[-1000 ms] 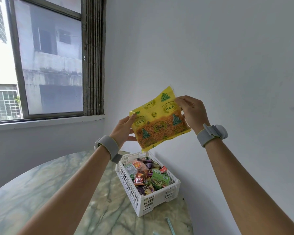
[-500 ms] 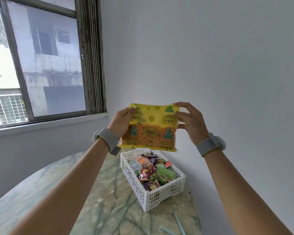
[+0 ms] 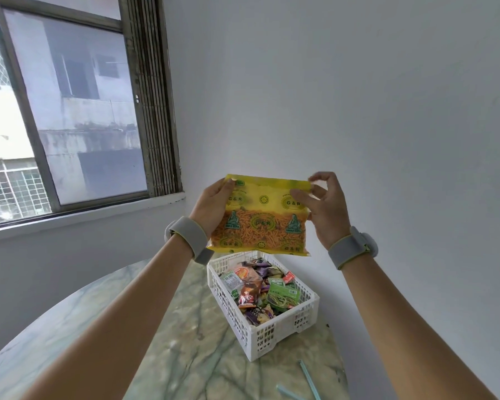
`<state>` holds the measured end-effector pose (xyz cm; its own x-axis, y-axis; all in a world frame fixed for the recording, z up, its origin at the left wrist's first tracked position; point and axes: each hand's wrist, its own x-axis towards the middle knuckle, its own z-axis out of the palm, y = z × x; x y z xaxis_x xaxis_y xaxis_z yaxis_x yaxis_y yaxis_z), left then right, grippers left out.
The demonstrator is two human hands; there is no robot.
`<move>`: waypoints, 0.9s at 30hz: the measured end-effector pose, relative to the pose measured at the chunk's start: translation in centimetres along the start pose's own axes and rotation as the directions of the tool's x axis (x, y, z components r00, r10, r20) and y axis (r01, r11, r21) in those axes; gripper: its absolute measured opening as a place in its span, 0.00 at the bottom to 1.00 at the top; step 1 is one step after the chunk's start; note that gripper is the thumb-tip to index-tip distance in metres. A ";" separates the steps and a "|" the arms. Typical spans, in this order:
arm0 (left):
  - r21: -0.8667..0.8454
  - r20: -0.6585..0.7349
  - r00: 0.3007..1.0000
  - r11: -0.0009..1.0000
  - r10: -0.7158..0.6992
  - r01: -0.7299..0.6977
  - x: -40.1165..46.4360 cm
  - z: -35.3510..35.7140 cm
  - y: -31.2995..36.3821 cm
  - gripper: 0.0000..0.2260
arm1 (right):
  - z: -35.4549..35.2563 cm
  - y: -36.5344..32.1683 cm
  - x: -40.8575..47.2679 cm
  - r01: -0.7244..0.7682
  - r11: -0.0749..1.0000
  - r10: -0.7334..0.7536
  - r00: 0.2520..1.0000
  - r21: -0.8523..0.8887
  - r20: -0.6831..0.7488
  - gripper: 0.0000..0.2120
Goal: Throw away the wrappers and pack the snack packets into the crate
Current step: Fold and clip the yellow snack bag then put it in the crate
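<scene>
Forearms reach up from the bottom corners of my view, each with a grey wristband: left band (image 3: 188, 237), right band (image 3: 351, 247). Between them, nearest to me, two pale blue strips (image 3: 309, 376) lie on the table (image 3: 104, 327) by its right edge; I cannot tell what they are. The table is round, with a greenish marble top.

Further along it sits the crate (image 3: 267, 333), white plastic with a lattice wall, set at an angle near the table's far right edge and close to the wall. It is loaded with small snack packets (image 3: 250, 293) in orange, purple, brown and green, lying mixed and overlapping; a green packet (image 3: 283, 295) rests against the right side.

Above the crate's far end, I have the yellow bag (image 3: 261, 217) held up in the air, apart from the crate, flat face toward me and roughly level. It reads "G & R" and its lower half shows orange sticks through a clear panel. My left hand (image 3: 211, 207) grips the bag's left edge, thumb on the front near the top corner. My right hand (image 3: 325, 210) pinches the top right corner between thumb and curled fingers, with its palm along the right edge.

Beyond the hands stands a plain white wall (image 3: 358, 96). To the left, a window (image 3: 70, 116) with a dark frame looks onto a weathered building.
</scene>
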<state>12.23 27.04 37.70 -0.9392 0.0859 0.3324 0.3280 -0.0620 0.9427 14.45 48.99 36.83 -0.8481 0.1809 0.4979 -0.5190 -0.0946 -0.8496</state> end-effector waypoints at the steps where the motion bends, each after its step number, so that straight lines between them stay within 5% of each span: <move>1: -0.025 -0.020 0.999 0.999 -0.030 0.030 0.0 0.2 0.1 0.10 | 0.1 -0.1 0.0 -0.017 1.000 0.017 1.000 0.026 -0.005 0.20; 4: -0.080 -0.100 0.988 0.990 -0.122 0.114 -0.1 0.6 0.0 0.10 | 0.4 -0.2 0.0 -0.060 0.994 0.064 0.997 0.089 -0.046 0.21; 9: -0.050 0.007 0.996 0.995 -0.090 0.090 -0.3 1.4 -0.1 0.13 | 0.6 -0.5 0.1 -0.085 0.990 0.098 0.988 0.114 -0.118 0.15; 13: 0.071 -0.015 0.992 0.990 0.126 -0.125 -0.2 1.5 -0.2 0.06 | 0.2 -1.0 0.0 -0.103 0.975 0.113 0.993 0.196 -0.041 0.13; 16: 0.027 -0.011 0.987 0.987 0.157 -0.157 -0.3 1.5 0.2 0.06 | -0.3 -1.1 0.2 -0.121 0.967 0.118 0.993 0.226 0.028 0.11; 22: -0.042 -0.001 0.986 0.985 0.167 -0.166 0.0 1.3 0.8 0.08 | -1.3 -1.2 -0.3 0.028 0.999 -0.027 0.995 -0.014 0.098 0.14; 27: -0.077 -0.019 0.990 0.987 0.140 -0.141 -0.2 1.4 0.9 0.07 | -1.6 -1.5 -0.7 -0.062 0.985 0.042 0.991 0.160 0.128 0.17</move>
<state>12.83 28.35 38.54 -0.8857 0.0579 0.4606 0.4485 -0.1496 0.8812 15.95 50.59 37.49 -0.8757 0.0505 0.4801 -0.4756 -0.2614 -0.8399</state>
